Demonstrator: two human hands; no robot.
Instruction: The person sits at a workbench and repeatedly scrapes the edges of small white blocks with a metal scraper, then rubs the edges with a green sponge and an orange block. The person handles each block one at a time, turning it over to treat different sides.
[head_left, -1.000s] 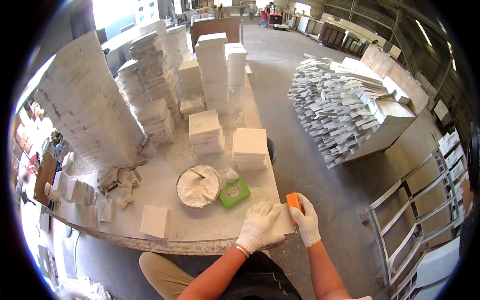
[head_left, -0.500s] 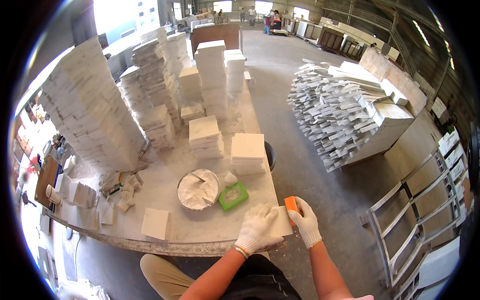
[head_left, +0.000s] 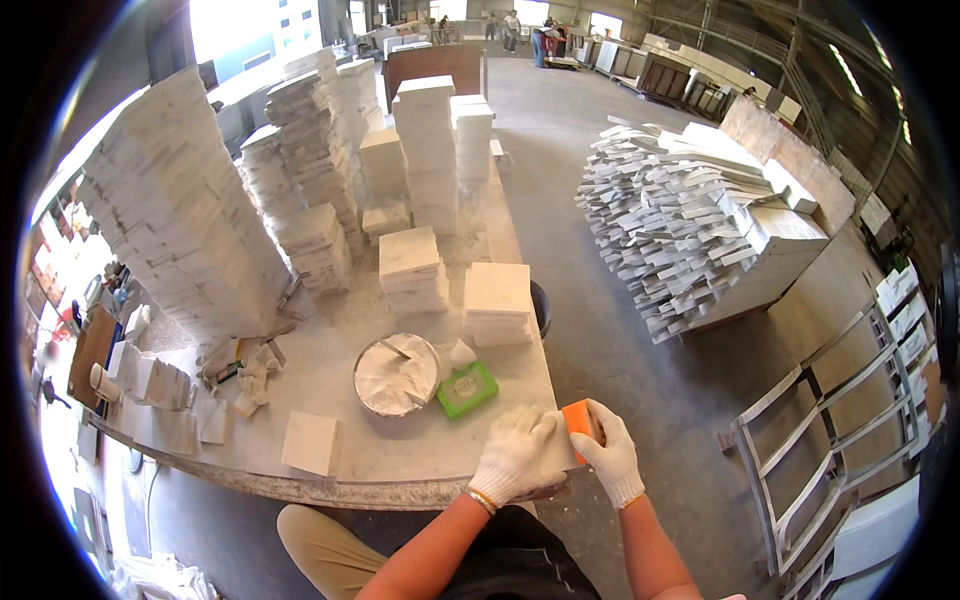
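My left hand point(head_left: 514, 449), in a white knit glove, presses down on a white stone tile point(head_left: 562, 450) at the table's near right corner. The fingers are bent over the tile and hide most of it. In my right hand point(head_left: 611, 457), also gloved, is an orange sanding block point(head_left: 579, 430), held against the tile's right edge. Thumb and fingers close round the block's right side. Just beyond my left hand lies a green box point(head_left: 467, 390). Left of that stands a round bowl point(head_left: 362, 403) of white paste with a flat tool stuck in it.
Stacks of white tiles point(head_left: 497, 290) stand on the table point(head_left: 400, 470), with taller stacks behind. One tile block point(head_left: 311, 443) lies near the front edge. To the right are a pile of stone strips point(head_left: 670, 220) and a metal rack point(head_left: 800, 440). People point(head_left: 545, 45) stand far back.
My right hand has shifted the orange block slightly to the left along the tile's edge, and the block is now more tilted. My left hand stays on the tile.
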